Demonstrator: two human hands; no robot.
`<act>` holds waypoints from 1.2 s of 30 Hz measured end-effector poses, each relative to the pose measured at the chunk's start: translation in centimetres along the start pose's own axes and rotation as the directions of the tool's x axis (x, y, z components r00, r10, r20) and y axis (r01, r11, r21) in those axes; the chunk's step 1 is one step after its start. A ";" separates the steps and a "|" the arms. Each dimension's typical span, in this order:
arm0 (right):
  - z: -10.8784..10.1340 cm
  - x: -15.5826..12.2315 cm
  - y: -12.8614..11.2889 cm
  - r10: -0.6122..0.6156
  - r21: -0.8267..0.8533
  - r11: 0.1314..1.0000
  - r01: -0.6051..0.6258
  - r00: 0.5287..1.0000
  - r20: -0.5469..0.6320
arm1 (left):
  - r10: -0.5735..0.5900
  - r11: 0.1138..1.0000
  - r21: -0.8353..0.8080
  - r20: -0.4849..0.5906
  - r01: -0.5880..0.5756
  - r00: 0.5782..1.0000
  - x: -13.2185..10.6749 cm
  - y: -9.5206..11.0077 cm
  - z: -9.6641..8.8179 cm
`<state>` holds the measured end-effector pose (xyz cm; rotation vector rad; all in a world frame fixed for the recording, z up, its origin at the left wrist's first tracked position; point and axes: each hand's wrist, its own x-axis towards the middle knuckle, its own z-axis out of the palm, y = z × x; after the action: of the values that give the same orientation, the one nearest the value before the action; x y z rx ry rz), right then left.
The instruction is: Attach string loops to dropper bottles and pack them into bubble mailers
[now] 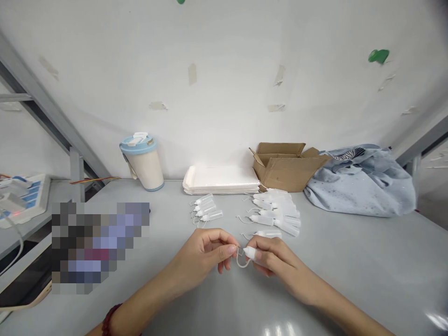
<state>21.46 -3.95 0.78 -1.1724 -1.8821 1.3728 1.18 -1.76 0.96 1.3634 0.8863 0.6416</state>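
Low over the grey table, my right hand [280,259] is closed round a small squeeze bottle, mostly hidden by the fingers. Its white nozzle top [249,252] points left toward the other hand. A thin white strap [241,265] loops down from the bottle's neck. At the strap's far end my left hand [213,254] pinches it between thumb and forefinger. Just behind the right hand lies a similar clear bottle [268,234]. Farther back, several more bottles [280,212] form a pile on the right, and a smaller group of bottles [210,210] lies to the left.
White padded envelopes [220,179] are stacked against the wall beside an open cardboard box [292,172]. A grey-blue cloth bag [364,186] slumps at the right. Left of the envelopes stands a lidded cup [143,163]. A power strip [31,196] and a blurred-out patch [101,242] occupy the left.
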 end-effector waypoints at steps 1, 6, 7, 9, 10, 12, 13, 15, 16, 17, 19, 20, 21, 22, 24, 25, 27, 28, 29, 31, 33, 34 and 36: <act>0.0 0.0 0.0 0.005 -0.005 1.000 -0.005 1.000 0.003 | 0.004 1.000 0.012 0.001 -0.004 1.000 0.0 0.0 0.0; 0.0 0.2 0.4 0.040 -0.038 0.999 -0.039 0.999 0.009 | 0.020 0.988 0.156 -0.023 -0.016 1.000 -0.2 -0.2 0.3; 0.1 0.3 0.5 0.041 -0.039 0.998 -0.041 0.999 0.001 | 0.029 0.981 0.193 -0.031 -0.023 0.999 -0.3 -0.3 0.4; 0.3 0.3 0.6 0.046 -0.029 0.999 -0.047 0.999 -0.022 | 0.056 0.961 0.273 -0.057 -0.038 0.997 -0.3 -0.4 0.6; 0.5 0.4 0.7 0.051 -0.018 0.998 -0.052 0.998 -0.032 | 0.070 0.948 0.317 -0.074 -0.044 0.995 -0.3 -0.4 0.7; 0.8 0.4 0.8 0.061 -0.004 0.998 -0.062 0.997 -0.045 | 0.092 0.920 0.389 -0.090 -0.050 0.992 -0.2 -0.4 0.9; 1.0 0.4 0.9 0.063 -0.007 0.998 -0.063 0.997 -0.049 | 0.097 0.910 0.411 -0.089 -0.053 0.991 -0.2 -0.5 1.1; 1.2 0.4 1.1 0.060 -0.031 0.998 -0.062 0.996 -0.059 | 0.105 0.900 0.432 -0.079 -0.060 0.991 -0.2 -0.5 1.3; 1.2 0.4 1.2 0.058 -0.046 0.997 -0.061 0.996 -0.065 | 0.104 0.898 0.436 -0.072 -0.062 0.992 -0.3 -0.5 1.4; 1.3 0.5 1.2 0.056 -0.059 0.996 -0.061 0.996 -0.070 | 0.105 0.896 0.440 -0.068 -0.064 0.992 -0.3 -0.6 1.5; 1.3 0.5 1.3 0.060 -0.073 0.995 -0.066 0.995 -0.079 | 0.112 0.893 0.444 -0.065 -0.071 0.992 -0.4 -0.7 1.6; 1.3 0.5 1.3 0.061 -0.076 0.995 -0.067 0.995 -0.079 | 0.115 0.894 0.443 -0.067 -0.073 0.991 -0.4 -0.7 1.6; 1.2 0.4 1.3 0.063 -0.076 0.995 -0.069 0.995 -0.079 | 0.116 0.897 0.435 -0.068 -0.075 0.991 -0.4 -0.7 1.6; 1.2 0.4 1.2 0.062 -0.075 0.995 -0.068 0.995 -0.080 | 0.114 0.906 0.417 -0.065 -0.077 0.991 -0.4 -0.7 1.5; 1.0 0.4 1.0 0.051 -0.065 0.996 -0.056 0.995 -0.082 | 0.097 0.934 0.350 -0.048 -0.075 0.994 -0.3 -0.4 1.1; 0.9 0.4 0.9 0.042 -0.057 0.997 -0.046 0.996 -0.083 | 0.082 0.947 0.314 -0.038 -0.066 0.996 -0.2 -0.3 0.9; 0.8 0.4 0.6 0.023 -0.047 0.999 -0.027 0.996 -0.083 | 0.047 0.965 0.261 -0.027 -0.038 0.999 -0.1 0.0 0.5; 0.7 0.4 0.5 0.017 -0.043 0.999 -0.021 0.997 -0.081 | 0.029 0.968 0.249 -0.024 -0.022 0.999 0.0 0.1 0.3; 0.7 0.4 0.5 0.015 -0.044 0.999 -0.019 0.997 -0.081 | 0.013 0.969 0.247 -0.024 -0.007 1.000 0.0 0.1 0.2; 0.8 0.4 0.5 0.011 -0.060 0.998 -0.016 0.997 -0.082 | 0.005 0.969 0.247 -0.020 0.001 1.000 0.0 0.0 0.3; 0.9 0.4 0.7 0.008 -0.091 0.996 -0.016 0.996 -0.086 | 0.020 0.967 0.253 -0.019 -0.015 1.000 -0.1 -0.3 0.5; 0.9 0.3 0.8 0.001 -0.112 0.994 -0.011 0.996 -0.088 | 0.032 0.965 0.260 -0.015 -0.027 0.999 -0.2 -0.5 0.7; 1.1 0.2 1.0 -0.013 -0.151 0.988 -0.001 0.996 -0.088 | 0.051 0.957 0.287 -0.002 -0.049 0.999 -0.3 -0.7 1.1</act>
<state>20.85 -4.15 -0.59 -1.2785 -1.9519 1.1711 1.84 -2.70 0.33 1.6480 0.9829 0.5735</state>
